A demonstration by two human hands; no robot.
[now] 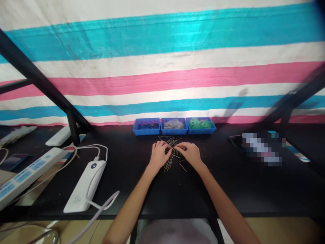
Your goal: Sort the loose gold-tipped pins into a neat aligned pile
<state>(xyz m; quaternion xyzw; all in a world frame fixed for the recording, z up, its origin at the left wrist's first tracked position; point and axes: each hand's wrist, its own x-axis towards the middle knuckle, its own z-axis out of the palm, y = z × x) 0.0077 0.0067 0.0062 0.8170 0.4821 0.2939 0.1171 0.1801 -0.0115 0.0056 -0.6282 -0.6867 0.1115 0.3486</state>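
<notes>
A loose pile of long, thin, yellowish metal rods (168, 165), like nails or long screws, lies on the black table between my hands. My left hand (159, 155) is closed over the pile's left side, thumb and fingertips pinched at the rods. From the right, my right hand (191, 155) reaches in, its thumb and forefinger pinched at a rod's end near the left fingertips. Which rods each hand grips is too small to make out fully. Just behind them, a blue bin (146, 131) holds a few similar dark rods.
Beside that bin stand a blue bin of clear plastic pieces (174, 124) and one of green pieces (200, 124). A white power bank (85, 189) with cables and a power strip (27, 176) lie left. A phone (235, 141) is at right; a striped sheet (162, 74) hangs behind.
</notes>
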